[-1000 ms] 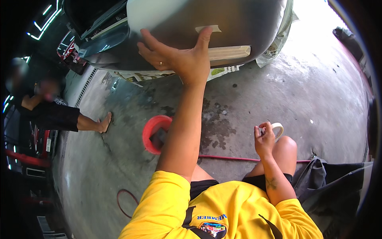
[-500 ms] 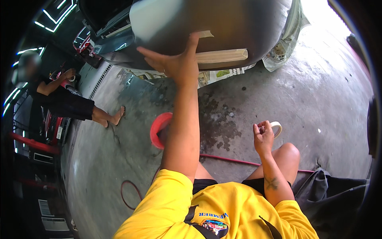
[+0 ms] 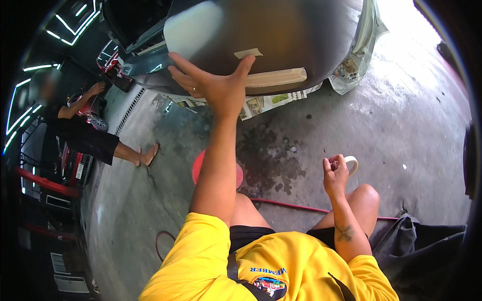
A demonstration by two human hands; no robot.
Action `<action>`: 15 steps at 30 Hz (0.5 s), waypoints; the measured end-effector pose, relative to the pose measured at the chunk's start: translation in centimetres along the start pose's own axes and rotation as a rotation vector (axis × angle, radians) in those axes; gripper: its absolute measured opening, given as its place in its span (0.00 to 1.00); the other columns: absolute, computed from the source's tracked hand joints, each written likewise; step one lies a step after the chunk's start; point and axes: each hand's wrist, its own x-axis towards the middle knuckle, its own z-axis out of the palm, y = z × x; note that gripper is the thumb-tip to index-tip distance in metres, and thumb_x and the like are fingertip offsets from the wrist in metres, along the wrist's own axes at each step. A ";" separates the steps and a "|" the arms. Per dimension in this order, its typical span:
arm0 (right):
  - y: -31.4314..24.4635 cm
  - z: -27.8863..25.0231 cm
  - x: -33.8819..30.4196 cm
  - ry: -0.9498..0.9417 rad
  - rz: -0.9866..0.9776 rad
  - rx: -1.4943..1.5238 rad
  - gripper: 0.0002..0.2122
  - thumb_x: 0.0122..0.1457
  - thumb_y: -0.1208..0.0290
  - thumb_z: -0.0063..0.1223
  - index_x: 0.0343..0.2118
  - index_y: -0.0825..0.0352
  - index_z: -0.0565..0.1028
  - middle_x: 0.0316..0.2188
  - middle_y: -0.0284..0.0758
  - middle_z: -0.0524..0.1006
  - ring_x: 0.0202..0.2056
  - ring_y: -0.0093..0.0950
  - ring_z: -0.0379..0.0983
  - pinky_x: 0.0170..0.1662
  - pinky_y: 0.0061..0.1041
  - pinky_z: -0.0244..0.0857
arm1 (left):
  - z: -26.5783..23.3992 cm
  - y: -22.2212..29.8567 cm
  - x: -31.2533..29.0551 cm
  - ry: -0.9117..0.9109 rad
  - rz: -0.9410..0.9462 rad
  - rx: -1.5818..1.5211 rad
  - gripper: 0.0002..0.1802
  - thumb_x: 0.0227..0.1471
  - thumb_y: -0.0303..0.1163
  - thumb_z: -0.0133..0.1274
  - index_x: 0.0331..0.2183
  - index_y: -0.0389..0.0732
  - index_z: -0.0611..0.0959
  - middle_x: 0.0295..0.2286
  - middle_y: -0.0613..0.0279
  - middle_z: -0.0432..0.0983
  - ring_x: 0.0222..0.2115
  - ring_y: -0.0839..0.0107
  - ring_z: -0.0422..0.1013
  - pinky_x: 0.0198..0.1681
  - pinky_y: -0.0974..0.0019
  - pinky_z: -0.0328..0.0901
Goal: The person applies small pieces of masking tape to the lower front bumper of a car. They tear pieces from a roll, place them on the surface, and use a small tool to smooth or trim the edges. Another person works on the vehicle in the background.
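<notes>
- Right hand (image 3: 335,173) is raised beside the bent right knee (image 3: 366,196), its forearm upright and its fingers bent in, holding a roll of tape (image 3: 356,162) at its outer side; the exact finger contact is hidden.
- Dark cloth (image 3: 427,238) lies crumpled to the right of that knee.
- Left arm reaches almost straight forward from the sleeve of the yellow shirt (image 3: 296,251).
- Red bucket (image 3: 197,168) stands on the floor beyond the left knee; the left forearm crosses in front of it, so its contents cannot be told.
- Red hose (image 3: 291,204) runs along the floor between the legs and toward the cloth.
- Left hand (image 3: 216,88) is spread wide, back toward the camera, thumb apart from the fingers, over the lower part of a dark car panel (image 3: 301,42); whether it touches cannot be told.
- Short tape strip (image 3: 247,53) sits on the panel just beyond the thumb tip, with a longer taped band (image 3: 278,78) to the hand's right.
- Newspaper (image 3: 273,102) shows along the panel's lower edge.
- Person in dark clothes (image 3: 88,138) stands barefoot farther off at left, near a red car (image 3: 74,165).
</notes>
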 end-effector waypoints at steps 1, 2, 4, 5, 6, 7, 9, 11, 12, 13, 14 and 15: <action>0.2 -0.1 0.1 0.014 -0.015 0.003 0.11 0.62 0.69 0.62 0.33 0.69 0.72 0.22 0.35 0.71 0.25 0.26 0.66 0.31 0.30 0.62 | -0.5 0.2 0.4 -0.015 -0.004 -0.032 0.87 0.33 0.57 0.80 0.73 0.44 0.33 0.68 0.24 0.25 0.71 0.32 0.28 0.68 0.29 0.35; 0.4 -0.1 0.3 0.028 -0.030 0.006 0.11 0.62 0.69 0.62 0.33 0.69 0.72 0.22 0.34 0.71 0.25 0.26 0.66 0.30 0.30 0.62 | -0.9 0.4 0.7 -0.031 -0.008 -0.064 0.87 0.32 0.57 0.80 0.73 0.44 0.33 0.68 0.24 0.25 0.71 0.32 0.28 0.68 0.29 0.35; 0.1 -0.2 0.2 0.024 -0.027 -0.003 0.11 0.62 0.68 0.62 0.33 0.69 0.72 0.22 0.34 0.71 0.25 0.25 0.66 0.30 0.30 0.62 | -1.1 1.0 1.1 -0.045 -0.012 -0.037 0.87 0.32 0.57 0.80 0.73 0.44 0.33 0.68 0.24 0.25 0.71 0.32 0.28 0.69 0.30 0.36; -0.1 -0.3 0.0 0.016 -0.024 -0.011 0.11 0.63 0.68 0.62 0.33 0.69 0.71 0.22 0.34 0.71 0.25 0.25 0.65 0.30 0.30 0.62 | -0.9 1.5 1.2 -0.043 -0.013 0.022 0.87 0.32 0.57 0.80 0.73 0.43 0.33 0.68 0.24 0.25 0.71 0.32 0.28 0.69 0.31 0.36; 0.1 0.0 0.0 -0.007 -0.010 0.005 0.11 0.63 0.68 0.62 0.33 0.69 0.71 0.22 0.34 0.71 0.24 0.25 0.65 0.30 0.30 0.62 | -0.7 1.6 1.2 -0.041 -0.014 0.081 0.88 0.32 0.57 0.80 0.73 0.43 0.33 0.68 0.24 0.25 0.71 0.32 0.28 0.69 0.31 0.36; 0.3 0.1 0.2 -0.027 0.004 0.020 0.11 0.63 0.68 0.62 0.33 0.69 0.71 0.21 0.34 0.71 0.24 0.25 0.65 0.30 0.30 0.62 | -0.5 1.4 1.0 -0.029 -0.012 0.066 0.87 0.31 0.57 0.81 0.73 0.43 0.34 0.68 0.24 0.26 0.71 0.32 0.28 0.69 0.31 0.36; 0.6 0.5 0.1 -0.058 0.018 0.027 0.11 0.64 0.68 0.61 0.33 0.69 0.71 0.21 0.34 0.70 0.24 0.25 0.64 0.31 0.30 0.62 | -0.4 0.8 0.7 -0.003 -0.006 0.036 0.87 0.31 0.56 0.81 0.73 0.42 0.34 0.68 0.24 0.26 0.71 0.32 0.28 0.69 0.32 0.36; 0.7 0.5 0.4 -0.069 0.017 0.009 0.12 0.66 0.67 0.59 0.33 0.69 0.71 0.20 0.34 0.69 0.24 0.25 0.64 0.31 0.30 0.62 | -0.7 0.5 0.4 0.004 -0.032 0.072 0.85 0.33 0.55 0.81 0.73 0.40 0.36 0.69 0.26 0.28 0.71 0.34 0.29 0.69 0.32 0.36; 1.1 0.6 0.4 -0.040 -0.048 0.014 0.12 0.68 0.65 0.57 0.34 0.69 0.71 0.19 0.34 0.70 0.23 0.24 0.64 0.30 0.29 0.61 | -1.2 0.3 0.1 0.009 -0.044 0.089 0.84 0.34 0.54 0.81 0.73 0.39 0.37 0.69 0.27 0.29 0.71 0.35 0.29 0.69 0.32 0.36; 1.7 0.8 0.6 -0.011 -0.116 0.023 0.12 0.70 0.64 0.55 0.35 0.68 0.72 0.19 0.33 0.70 0.22 0.24 0.64 0.28 0.28 0.61 | -1.8 -0.3 0.0 0.036 0.034 0.067 0.81 0.38 0.52 0.79 0.73 0.39 0.38 0.70 0.29 0.30 0.72 0.36 0.29 0.70 0.33 0.36; 1.7 0.8 0.6 0.018 -0.181 0.029 0.12 0.72 0.63 0.53 0.35 0.68 0.72 0.19 0.33 0.70 0.21 0.23 0.64 0.27 0.27 0.61 | -2.7 -1.5 -0.8 0.060 0.109 0.046 0.78 0.41 0.51 0.78 0.72 0.38 0.39 0.70 0.31 0.31 0.72 0.38 0.30 0.70 0.34 0.36; 1.5 0.6 0.5 -0.121 -0.063 0.179 0.12 0.73 0.62 0.50 0.37 0.67 0.73 0.18 0.32 0.70 0.19 0.22 0.64 0.25 0.25 0.60 | -3.5 -2.5 -1.9 0.083 0.184 0.025 0.75 0.44 0.49 0.77 0.72 0.37 0.40 0.70 0.33 0.32 0.72 0.39 0.31 0.71 0.35 0.35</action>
